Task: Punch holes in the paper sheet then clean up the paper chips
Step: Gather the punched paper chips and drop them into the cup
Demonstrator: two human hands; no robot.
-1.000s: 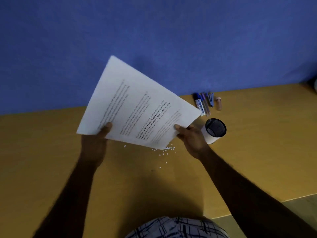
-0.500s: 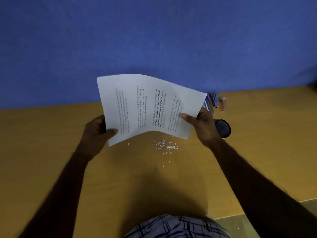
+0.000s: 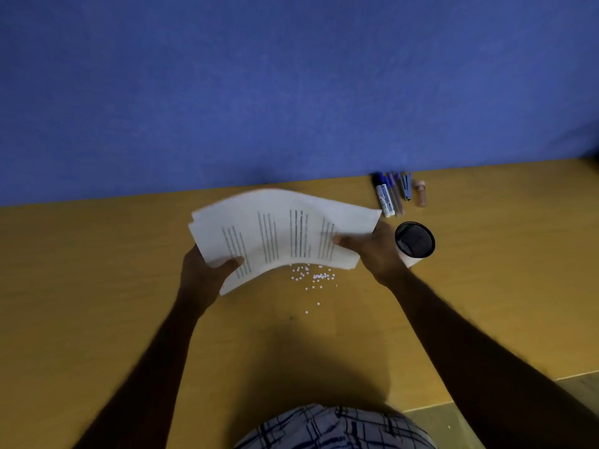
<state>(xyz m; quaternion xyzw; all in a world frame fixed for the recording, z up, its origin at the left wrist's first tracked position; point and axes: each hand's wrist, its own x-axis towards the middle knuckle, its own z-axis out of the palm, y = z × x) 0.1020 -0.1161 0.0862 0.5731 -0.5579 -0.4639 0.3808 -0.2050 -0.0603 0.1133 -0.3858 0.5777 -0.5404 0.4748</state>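
A white printed paper sheet (image 3: pixel 285 228) hangs low over the yellow table (image 3: pixel 97 286), bowed upward in the middle and blurred by motion. My left hand (image 3: pixel 204 273) grips its near left corner, thumb on top. My right hand (image 3: pixel 372 251) pinches its right edge. Several small white paper chips (image 3: pixel 312 277) lie scattered on the table just below the sheet's near edge, with a few stray ones closer to me. No hole punch is in view.
A white cup with a dark inside (image 3: pixel 415 243) stands just right of my right hand. Markers and pens (image 3: pixel 390 196) and a small pinkish tube (image 3: pixel 420 193) lie by the blue wall (image 3: pixel 291 92). The table's front right edge (image 3: pixel 486 393) is near.
The sheet has come down from tilted up against the wall to lying nearly flat and low over the table. Both hands kept hold and moved lower and closer together.
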